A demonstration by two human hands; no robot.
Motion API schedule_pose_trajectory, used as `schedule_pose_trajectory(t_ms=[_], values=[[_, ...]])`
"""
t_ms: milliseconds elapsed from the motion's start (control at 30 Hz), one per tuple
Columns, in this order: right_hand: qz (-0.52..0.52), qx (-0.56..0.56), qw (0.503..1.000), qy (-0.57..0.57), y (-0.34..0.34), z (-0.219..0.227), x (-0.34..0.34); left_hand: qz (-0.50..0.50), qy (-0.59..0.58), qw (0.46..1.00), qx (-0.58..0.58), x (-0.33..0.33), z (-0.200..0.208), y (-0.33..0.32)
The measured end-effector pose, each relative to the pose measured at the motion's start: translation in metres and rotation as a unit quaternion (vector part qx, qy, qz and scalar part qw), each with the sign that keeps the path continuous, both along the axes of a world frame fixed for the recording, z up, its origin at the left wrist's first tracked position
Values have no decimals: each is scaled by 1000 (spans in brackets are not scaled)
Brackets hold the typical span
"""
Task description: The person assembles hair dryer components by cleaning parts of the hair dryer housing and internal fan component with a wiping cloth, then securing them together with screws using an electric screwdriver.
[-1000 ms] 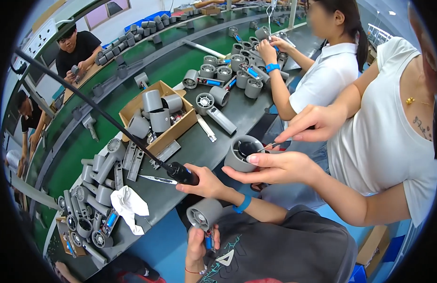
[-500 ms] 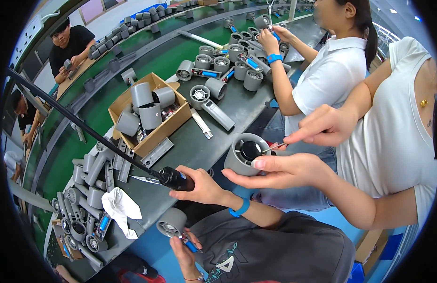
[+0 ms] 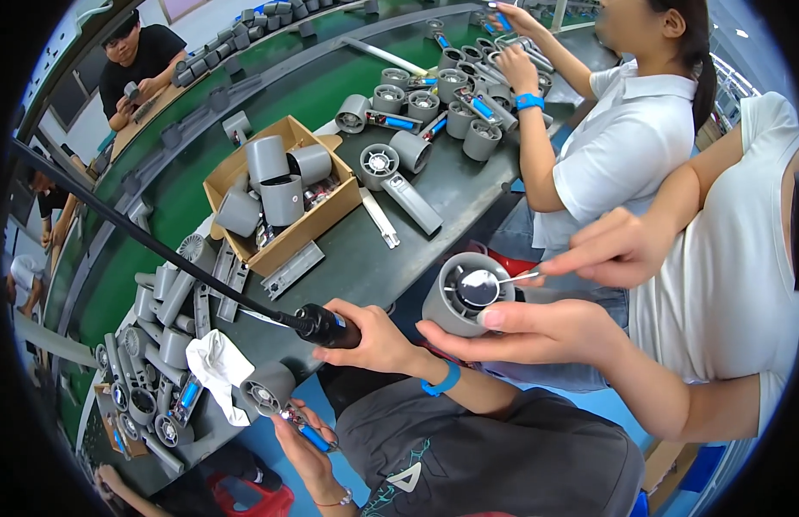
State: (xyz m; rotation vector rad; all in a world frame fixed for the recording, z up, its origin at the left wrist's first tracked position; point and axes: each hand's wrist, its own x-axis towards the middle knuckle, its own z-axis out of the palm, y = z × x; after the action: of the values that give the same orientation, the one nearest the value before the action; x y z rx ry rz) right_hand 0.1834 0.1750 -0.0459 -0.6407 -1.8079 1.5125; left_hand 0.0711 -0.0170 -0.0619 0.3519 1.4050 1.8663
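My right hand (image 3: pixel 382 340), with a blue band at the wrist, grips a black electric screwdriver (image 3: pixel 324 329) hanging on a dark cable. Below it, my left hand (image 3: pixel 304 452) is closed around the opened handle of a grey handheld fan (image 3: pixel 268 385). A blue battery (image 3: pixel 315 438) and small wiring show along that handle. The fan's round housing points toward a white cloth (image 3: pixel 217 366) at the table edge. At the right, a co-worker in white holds another grey fan housing (image 3: pixel 455 302) and touches its dark hub with a thin metal tool (image 3: pixel 518 277).
An open cardboard box (image 3: pixel 309 228) of fan housings stands on the dark table (image 3: pixel 391 276). Piled fan parts (image 3: pixel 162 345) lie at the left; several fans with batteries (image 3: pixel 451 103) lie at the back. The co-worker's hands (image 3: pixel 554 332) are close on my right. A green conveyor (image 3: pixel 158 224) runs beyond.
My left hand has moved left and slightly up with the fan, toward the white cloth. My right hand stays nearly in place. The near co-worker's fan housing has shifted slightly right and down.
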Motion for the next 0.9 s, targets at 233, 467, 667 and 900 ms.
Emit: schedule_pose_trajectory(t_ms=[233,467,667,900], values=[[1,-1,1000,-17,0,-2,0,-20,3,1000,-1,-11,5,-5],[-1,-14,999,-52,2,1,-1,109,-204,882,411,-14,26,-69],[-18,-5,998,-59,1,1,-1,-248,-55,804,538,-17,83,-31],[-15,-23,998,-59,-1,5,-7,-350,-63,793,495,-25,157,40]])
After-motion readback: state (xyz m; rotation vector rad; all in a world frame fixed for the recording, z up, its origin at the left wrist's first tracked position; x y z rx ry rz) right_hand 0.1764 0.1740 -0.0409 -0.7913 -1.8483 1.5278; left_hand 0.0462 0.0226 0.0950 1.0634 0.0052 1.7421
